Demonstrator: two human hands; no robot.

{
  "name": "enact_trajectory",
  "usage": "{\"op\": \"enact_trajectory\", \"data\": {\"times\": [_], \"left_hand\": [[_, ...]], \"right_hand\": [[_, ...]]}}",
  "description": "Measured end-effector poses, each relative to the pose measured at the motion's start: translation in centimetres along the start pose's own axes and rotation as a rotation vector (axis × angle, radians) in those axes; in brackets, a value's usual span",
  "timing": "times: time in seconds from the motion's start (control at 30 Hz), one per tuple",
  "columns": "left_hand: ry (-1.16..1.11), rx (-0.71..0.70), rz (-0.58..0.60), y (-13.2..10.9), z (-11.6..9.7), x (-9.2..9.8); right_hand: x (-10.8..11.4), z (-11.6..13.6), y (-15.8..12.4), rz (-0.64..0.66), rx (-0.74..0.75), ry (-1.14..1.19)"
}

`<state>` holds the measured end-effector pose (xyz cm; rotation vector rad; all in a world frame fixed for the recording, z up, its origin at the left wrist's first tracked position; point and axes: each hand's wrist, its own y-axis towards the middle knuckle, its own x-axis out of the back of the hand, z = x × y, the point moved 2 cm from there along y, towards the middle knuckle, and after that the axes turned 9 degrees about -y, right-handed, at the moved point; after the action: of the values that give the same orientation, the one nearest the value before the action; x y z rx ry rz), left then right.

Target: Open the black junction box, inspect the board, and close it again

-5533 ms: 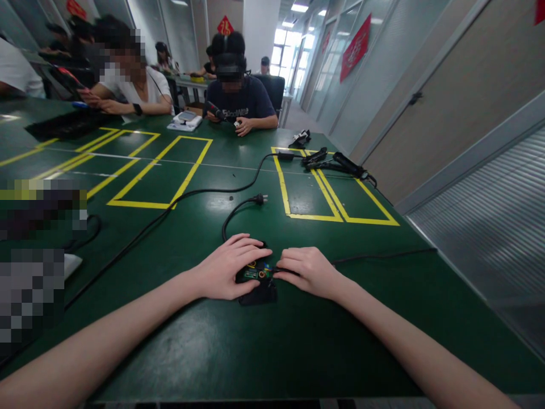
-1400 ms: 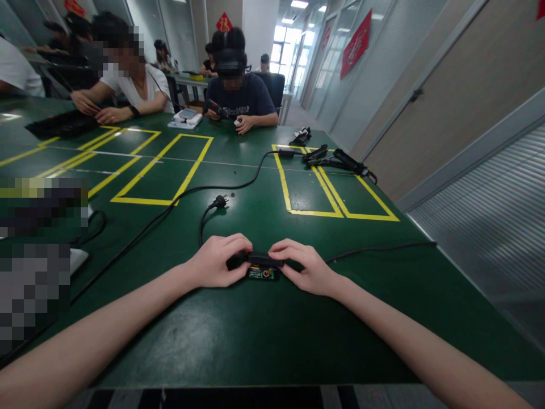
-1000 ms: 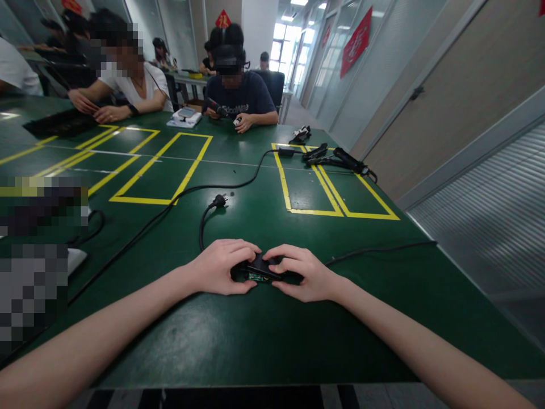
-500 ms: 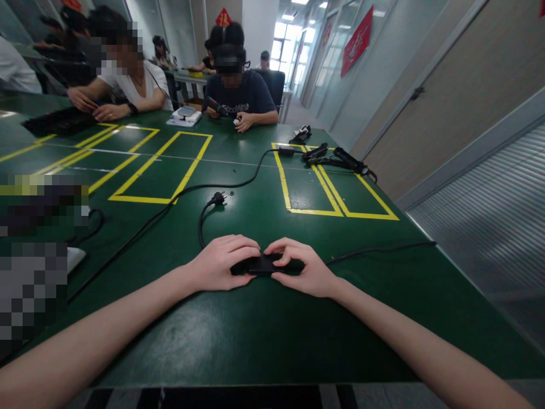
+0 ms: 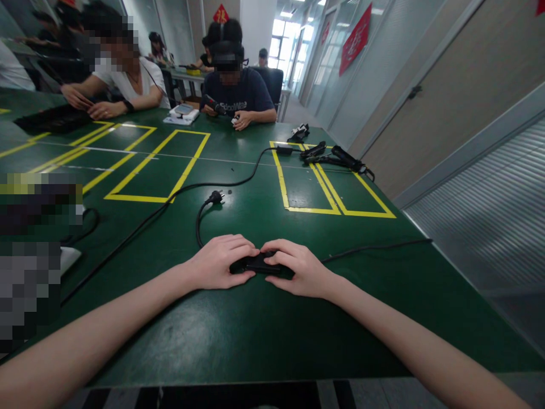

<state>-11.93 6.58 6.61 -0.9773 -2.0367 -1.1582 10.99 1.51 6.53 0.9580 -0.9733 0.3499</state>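
A black power adapter lies low over the green table, between my two hands. My left hand is closed around its left end, fingers over the far side and thumb along the near side. At the other end is my right hand, its fingers curled on top and its thumb on the near edge. Part of the adapter is hidden under both hands. A black cord with a two-pin plug comes out beyond my left hand. A thinner black cable runs from my right hand to the table's right edge.
Another long black cable crosses the green table to a small adapter. Black cable bundles lie at the far right near yellow tape rectangles. Two people sit across the table, handling things. Blurred-out objects are at the left.
My right hand has shifted slightly left on the adapter, and its fingers have changed position on the adapter's top. My left hand keeps its hold. The view has moved a little.
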Motion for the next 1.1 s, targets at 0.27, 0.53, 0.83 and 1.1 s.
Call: {"op": "enact_trajectory", "data": {"times": [0.27, 0.53, 0.83, 1.1], "left_hand": [[0.033, -0.002, 0.011, 0.05, -0.04, -0.02], [-0.028, 0.011, -0.048, 0.04, 0.08, 0.11], [-0.025, 0.032, -0.029, 0.05, 0.06, 0.06], [0.007, 0.046, -0.005, 0.15, 0.13, -0.08]], "right_hand": [[0.52, -0.25, 0.26, 0.026, -0.093, 0.228], [0.12, -0.27, -0.15, -0.076, -0.121, 0.283], [0.06, 0.14, 0.02, 0.086, -0.063, 0.132], [0.0, -0.34, -0.13, 0.135, -0.071, 0.085]]}}
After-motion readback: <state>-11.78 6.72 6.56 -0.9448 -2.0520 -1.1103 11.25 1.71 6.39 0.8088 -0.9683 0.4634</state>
